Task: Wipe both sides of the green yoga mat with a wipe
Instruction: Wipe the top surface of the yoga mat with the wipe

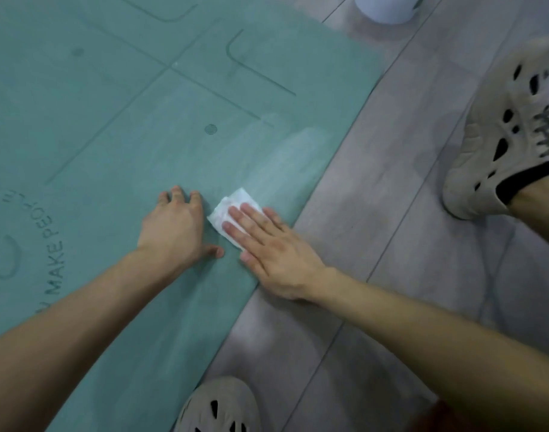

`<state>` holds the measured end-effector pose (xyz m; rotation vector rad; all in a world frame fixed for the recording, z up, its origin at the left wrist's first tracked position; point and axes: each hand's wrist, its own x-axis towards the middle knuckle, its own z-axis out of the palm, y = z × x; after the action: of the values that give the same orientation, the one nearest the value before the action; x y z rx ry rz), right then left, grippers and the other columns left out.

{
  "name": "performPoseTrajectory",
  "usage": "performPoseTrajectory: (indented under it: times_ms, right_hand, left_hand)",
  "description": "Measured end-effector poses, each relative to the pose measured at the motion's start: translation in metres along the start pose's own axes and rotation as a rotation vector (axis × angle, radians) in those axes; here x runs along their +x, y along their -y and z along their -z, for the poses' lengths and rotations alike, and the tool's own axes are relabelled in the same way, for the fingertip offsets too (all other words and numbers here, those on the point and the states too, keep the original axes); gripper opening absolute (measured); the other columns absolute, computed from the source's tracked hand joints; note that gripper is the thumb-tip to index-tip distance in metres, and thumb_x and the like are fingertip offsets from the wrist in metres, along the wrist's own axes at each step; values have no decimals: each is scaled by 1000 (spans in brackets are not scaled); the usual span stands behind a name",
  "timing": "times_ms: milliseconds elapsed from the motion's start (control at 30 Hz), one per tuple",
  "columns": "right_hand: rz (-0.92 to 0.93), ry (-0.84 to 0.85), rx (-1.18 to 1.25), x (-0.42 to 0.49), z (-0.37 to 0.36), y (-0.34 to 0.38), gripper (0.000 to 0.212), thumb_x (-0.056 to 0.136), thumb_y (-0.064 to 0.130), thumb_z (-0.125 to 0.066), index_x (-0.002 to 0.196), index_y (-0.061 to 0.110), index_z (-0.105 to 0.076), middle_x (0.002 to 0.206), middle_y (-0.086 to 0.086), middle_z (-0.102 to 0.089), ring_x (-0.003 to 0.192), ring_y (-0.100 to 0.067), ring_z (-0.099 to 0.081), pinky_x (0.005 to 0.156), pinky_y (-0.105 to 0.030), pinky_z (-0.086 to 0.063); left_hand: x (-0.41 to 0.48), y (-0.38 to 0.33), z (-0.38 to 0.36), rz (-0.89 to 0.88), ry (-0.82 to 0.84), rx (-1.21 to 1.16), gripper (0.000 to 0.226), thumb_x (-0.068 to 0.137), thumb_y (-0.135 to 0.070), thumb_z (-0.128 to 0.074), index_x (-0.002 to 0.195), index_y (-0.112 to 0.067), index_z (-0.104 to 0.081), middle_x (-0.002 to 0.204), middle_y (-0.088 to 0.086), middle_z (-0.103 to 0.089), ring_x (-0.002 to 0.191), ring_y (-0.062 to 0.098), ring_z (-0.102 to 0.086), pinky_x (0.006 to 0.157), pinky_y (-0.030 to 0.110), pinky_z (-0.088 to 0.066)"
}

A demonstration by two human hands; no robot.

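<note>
- The green yoga mat (111,120) with pressed lines, dots and dark letters lies flat on the grey tiled floor (376,213). It fills the left part of the view, and its long edge runs diagonally.
- The small white folded wipe (236,198) lies on the mat, near this edge.
- The right grip (276,254), a bare hand, presses the wipe from above with straight fingers laid flat. It is not closed around the wipe.
- The left grip (173,232) rests on the mat just beside the wipe, apart from it. Its fingers are spread, a little bent at the tips, and they hold nothing.
- One beige foam shoe with holes (500,135) stands on the floor at the right.
- A second beige shoe (217,406) is at the bottom edge of the view, beside the mat edge.
- A white round object (388,7) is cut off at the top.
</note>
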<state>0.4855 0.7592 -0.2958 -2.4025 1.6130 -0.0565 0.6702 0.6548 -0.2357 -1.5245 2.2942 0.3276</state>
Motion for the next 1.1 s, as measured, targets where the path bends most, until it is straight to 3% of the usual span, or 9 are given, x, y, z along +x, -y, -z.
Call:
performPoseTrajectory:
  times_ms: [100, 200, 300, 367, 567, 733, 867, 1000, 1100]
  right_hand:
    - [83, 51, -68, -9, 4, -33, 60, 115, 37, -21, 171, 25, -3, 178, 1, 3, 164, -17, 9, 133, -46, 1]
    - [-299, 7, -62, -3, 22, -116, 62, 112, 42, -9, 170, 25, 1, 178, 1, 6, 164, -17, 9, 132, -51, -8]
    - [-582, -18, 30, 10, 32, -142, 69, 108, 53, -7, 170, 24, 2, 178, 0, 10, 164, -18, 10, 133, -46, -1]
    - [-528, -47, 50, 20, 23, -106, 73, 107, 56, -11, 171, 22, -2, 178, -3, 7, 164, -20, 9, 133, -45, 0]
    - [179, 66, -72, 11, 2, -26, 65, 113, 46, -23, 171, 24, -3, 178, 0, 1, 164, -15, 6, 133, -37, 3]
    - [-230, 40, -23, 72, 30, -97, 65, 110, 33, -24, 170, 12, -10, 178, -7, -7, 164, -24, -6, 133, -43, -9]
    - [-285, 16, 86, 78, 41, -78, 72, 96, -4, -40, 166, 11, -31, 173, -7, -27, 161, -24, -23, 129, -43, -27]
    - [-316, 77, 3, 80, 83, -68, 64, 92, -1, -48, 153, 18, -53, 154, -10, -55, 138, -35, -55, 111, -44, -46]
    - [-186, 133, -113, 95, 134, -66, 76, 88, -4, -46, 153, 34, -53, 145, -4, -60, 129, -33, -59, 105, -44, -51]
  left_hand:
    - [-1, 2, -3, -16, 6, -14, 124, 58, -80, -84, 151, -12, -39, 154, 20, -42, 143, 39, -41, 111, 48, -45]
    - [-5, 8, -9, -32, 9, -40, 127, 64, -82, -80, 159, -15, -30, 163, 17, -32, 151, 36, -33, 119, 49, -41]
    - [-12, 11, -11, -18, 31, -55, 121, 67, -80, -79, 158, -18, -30, 163, 15, -32, 151, 34, -32, 117, 49, -43]
    - [-14, 11, -6, -25, 46, -52, 114, 65, -77, -82, 152, -19, -38, 153, 13, -41, 144, 34, -42, 110, 48, -47]
    - [-12, 24, 12, -70, 31, -49, 69, 74, -55, -84, 128, -19, -62, 130, 3, -63, 121, 31, -63, 95, 41, -55]
    - [-22, 37, 11, -66, 64, -49, 58, 80, -51, -78, 128, -21, -63, 131, 1, -64, 122, 29, -62, 96, 42, -56]
    - [-25, 37, 15, -84, 74, -26, 54, 84, -49, -73, 128, -20, -63, 130, 3, -63, 121, 30, -63, 94, 40, -56]
    - [-16, 36, 25, -112, 44, 27, 48, 88, -48, -71, 125, -19, -63, 124, 10, -64, 117, 34, -63, 85, 38, -51]
    - [-3, 42, 29, -108, 13, 15, 43, 88, -42, -70, 122, -18, -63, 121, 11, -63, 114, 35, -63, 84, 39, -51]
